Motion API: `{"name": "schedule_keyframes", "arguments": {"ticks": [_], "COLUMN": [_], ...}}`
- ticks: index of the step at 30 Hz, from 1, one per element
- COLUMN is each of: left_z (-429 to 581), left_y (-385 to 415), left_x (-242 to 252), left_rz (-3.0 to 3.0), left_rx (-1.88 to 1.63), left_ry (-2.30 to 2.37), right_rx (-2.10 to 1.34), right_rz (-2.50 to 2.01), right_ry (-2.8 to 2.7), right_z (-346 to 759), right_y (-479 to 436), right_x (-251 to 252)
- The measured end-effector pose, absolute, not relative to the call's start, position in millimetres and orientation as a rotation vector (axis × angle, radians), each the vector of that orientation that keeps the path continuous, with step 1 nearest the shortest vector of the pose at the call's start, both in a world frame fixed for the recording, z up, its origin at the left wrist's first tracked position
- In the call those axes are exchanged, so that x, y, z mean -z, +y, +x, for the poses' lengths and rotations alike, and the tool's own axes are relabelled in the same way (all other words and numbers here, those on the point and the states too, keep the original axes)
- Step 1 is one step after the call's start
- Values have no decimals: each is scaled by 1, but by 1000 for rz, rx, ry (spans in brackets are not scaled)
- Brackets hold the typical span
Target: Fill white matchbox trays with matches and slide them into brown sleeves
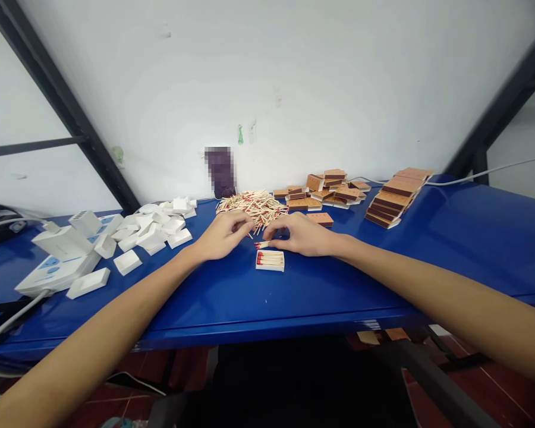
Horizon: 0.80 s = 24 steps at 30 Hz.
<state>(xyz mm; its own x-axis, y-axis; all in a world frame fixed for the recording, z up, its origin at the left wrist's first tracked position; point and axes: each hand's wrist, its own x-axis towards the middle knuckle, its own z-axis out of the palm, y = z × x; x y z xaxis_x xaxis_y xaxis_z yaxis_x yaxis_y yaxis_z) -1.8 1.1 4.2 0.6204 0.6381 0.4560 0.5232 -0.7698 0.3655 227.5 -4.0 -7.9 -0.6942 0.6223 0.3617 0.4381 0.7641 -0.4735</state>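
Note:
A white matchbox tray (270,260) with red-tipped matches in it lies on the blue table (321,291), just in front of both hands. My right hand (299,234) is curled, its fingers pinching a small bunch of matches (261,244) right above the tray. My left hand (223,234) is curled beside it, fingertips at the edge of the loose pile of matches (252,205); whether it holds any is hidden.
Several empty white trays (154,229) lie at the left, near a white device (60,261) with a cable. Brown matchbox sleeves (327,190) are scattered at the back, with a leaning stack (395,199) at the right. A white wall stands behind.

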Motion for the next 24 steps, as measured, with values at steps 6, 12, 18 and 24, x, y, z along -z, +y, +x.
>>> {"name": "schedule_keyframes", "arguments": {"ticks": [6,12,18,24], "left_z": [-1,0,3,1], "left_y": [3,1,-4,-7], "left_x": [4,5,2,-5], "left_rz": [2568,2525,2744,2953], "left_rx": [-771,-743,-677,-602], "left_ry": [907,906,852,820], "right_rx": [-716,-714,-546,-530], "right_rz": [-907,-1015,-1033,-1045], "right_ry": [-2466,-2584,-2634,-2640], "right_z": [230,237,235,233], "right_y": [0,0,-7,-9], "right_x": [2,-9,-13,-13]}}
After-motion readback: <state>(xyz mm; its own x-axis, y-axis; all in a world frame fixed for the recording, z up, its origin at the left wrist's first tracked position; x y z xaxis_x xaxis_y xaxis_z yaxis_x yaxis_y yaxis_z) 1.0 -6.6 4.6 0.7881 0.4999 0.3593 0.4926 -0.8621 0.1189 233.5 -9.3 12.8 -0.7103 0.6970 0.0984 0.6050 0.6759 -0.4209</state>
